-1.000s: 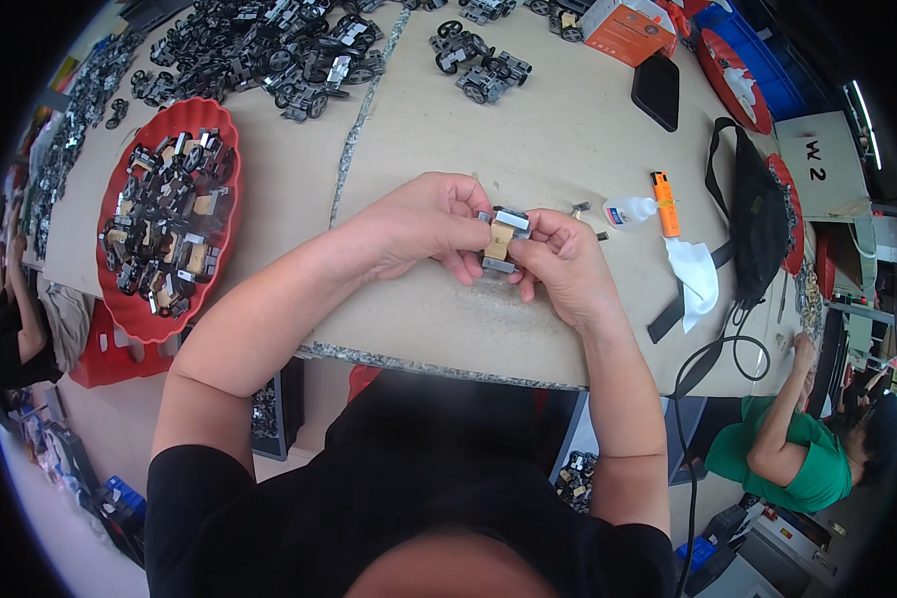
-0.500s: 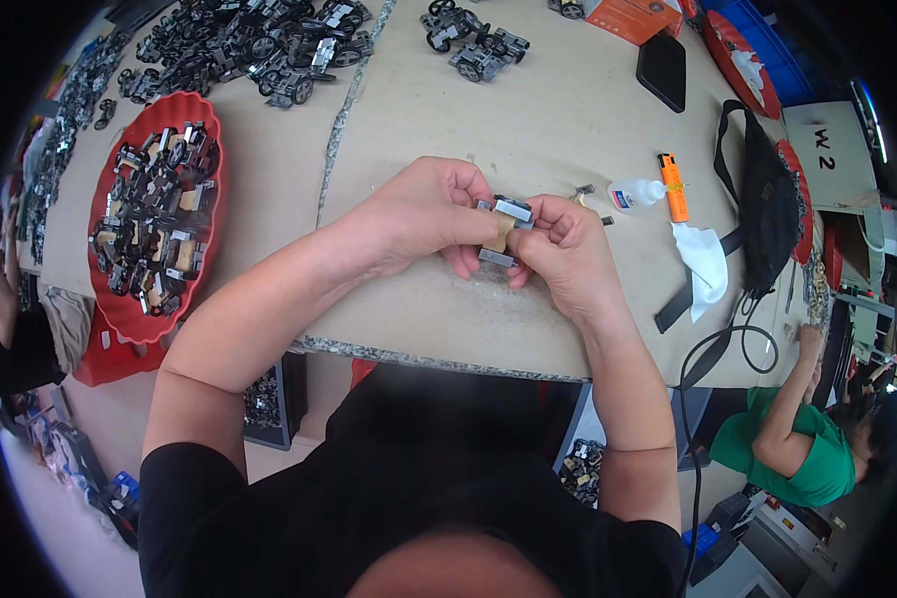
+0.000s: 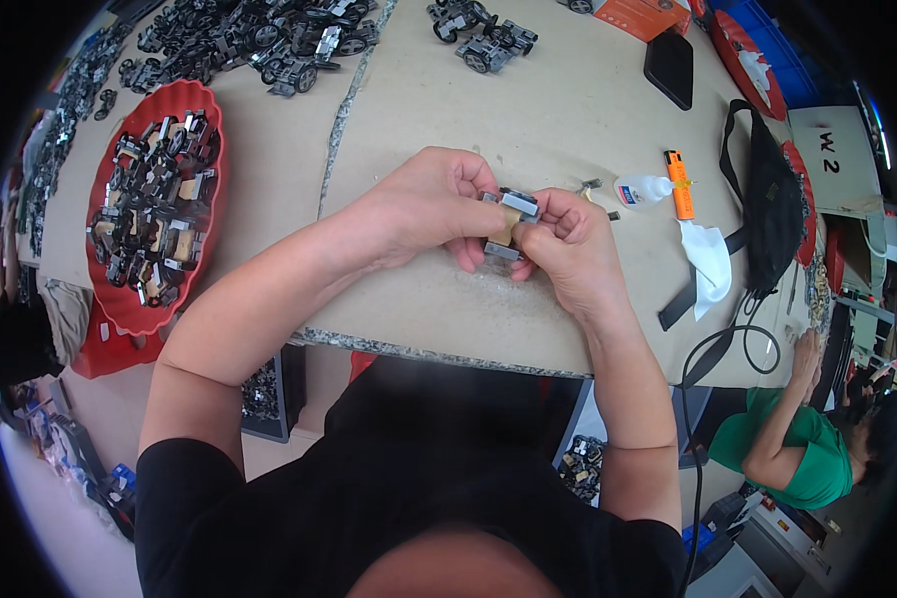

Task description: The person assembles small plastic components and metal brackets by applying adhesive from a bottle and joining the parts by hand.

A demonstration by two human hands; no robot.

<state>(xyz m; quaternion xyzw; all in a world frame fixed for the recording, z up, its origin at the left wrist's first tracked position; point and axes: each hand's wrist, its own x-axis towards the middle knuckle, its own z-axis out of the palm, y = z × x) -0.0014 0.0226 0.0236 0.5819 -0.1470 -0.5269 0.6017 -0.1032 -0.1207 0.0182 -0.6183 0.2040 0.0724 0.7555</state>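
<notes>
Above the table's near middle, both hands hold a small toy vehicle chassis (image 3: pixel 509 221) with grey ends and a tan middle. My left hand (image 3: pixel 437 207) grips its left side, thumb lying on the tan part. My right hand (image 3: pixel 575 251) pinches it from the right, with the thumb pressed on top. The fingers hide much of the piece's underside. Just right of the hands lie a few small dark and brass-coloured parts (image 3: pixel 595 189).
At left stands a red scalloped basket (image 3: pixel 219 169) of similar pieces. Black-and-grey wheeled chassis (image 3: pixel 219 40) are heaped behind. To the right are a small white bottle (image 3: pixel 645 190), an orange stick-shaped tool (image 3: pixel 679 184), white cloth (image 3: pixel 707 267), black bag (image 3: pixel 773 209) and phone (image 3: pixel 670 72). A green-shirted person (image 3: pixel 792 448) works far right.
The view has shifted slightly. Both hands keep hold of the chassis, which is tilted a little more, and the right fingers have shifted slightly around its edge.
</notes>
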